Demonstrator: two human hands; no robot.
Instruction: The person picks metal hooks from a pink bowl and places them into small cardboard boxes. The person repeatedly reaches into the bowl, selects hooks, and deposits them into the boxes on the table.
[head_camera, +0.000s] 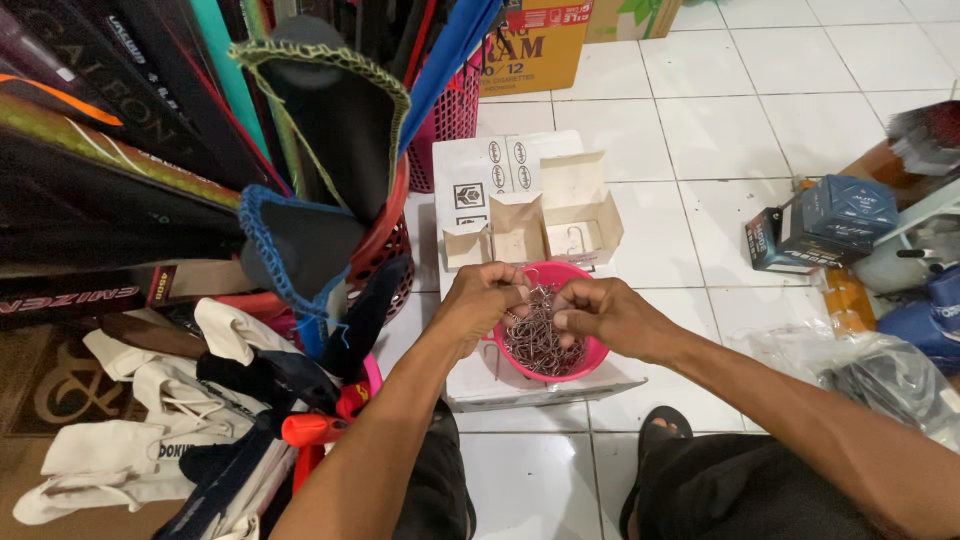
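left hand (487, 297): fingers curling together, pinching metal hooks (537, 335) over the near-left rim of the pink bowl (592, 356) | right hand (608, 315): fingertips closing on the same tangled hooks, just right of the left hand | bowl sitting on a white box (470, 180), directly under both hands | small open cartons (540, 225) lying just beyond the knuckles

Pink bowl (588, 350), silvery hooks (537, 335), white box (500, 385)

Fishing-tackle shop: bagged rods (120, 120), hooks (540, 335).
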